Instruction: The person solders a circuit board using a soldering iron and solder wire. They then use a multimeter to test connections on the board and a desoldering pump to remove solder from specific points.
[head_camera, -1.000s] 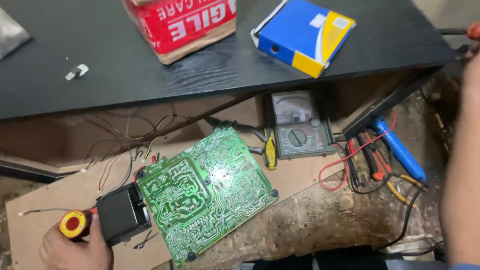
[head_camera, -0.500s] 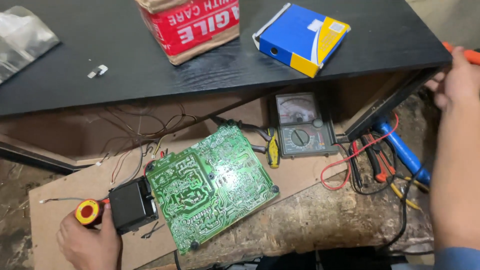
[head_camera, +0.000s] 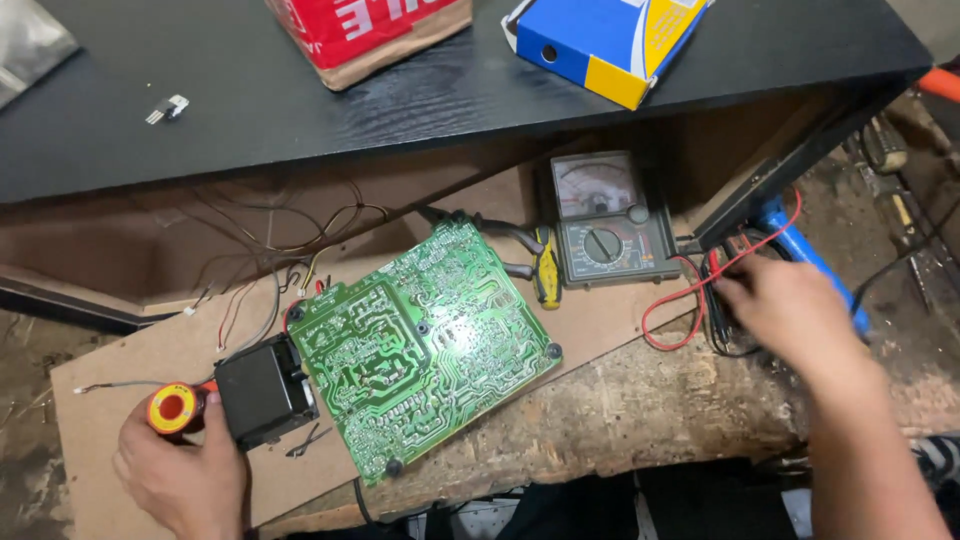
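Down comes the right hand (head_camera: 790, 305) from the far right edge, where it was up near an orange-handled tool half a second ago, and now it sits low on the tangle of red and black test leads (head_camera: 700, 300) just right of the grey analogue meter (head_camera: 605, 220). From the head view its fingers are curled down into the wires, touching them, but whether they have actually pinched a lead I cannot tell, since the back of the hand covers the fingertips. Just beyond it lies a blue-handled tool (head_camera: 800, 250), partly hidden under the edge of the black table (head_camera: 400, 100). Over on the other side, the left hand (head_camera: 185, 470) has barely shifted: it stays closed around a red-handled tool with a yellow end cap (head_camera: 173, 408), the cap facing up at the camera, right beside the black transformer block (head_camera: 262, 390). That block sits at the lower left end of the green circuit board (head_camera: 425, 345), which lies solder side up, tilted across the brown hardboard sheet (head_camera: 110, 400), with a yellow-handled tool (head_camera: 546, 275) between board and meter. Up on the table, a red box (head_camera: 370, 30) and a blue and yellow box (head_camera: 610, 45) stand well apart from both hands.
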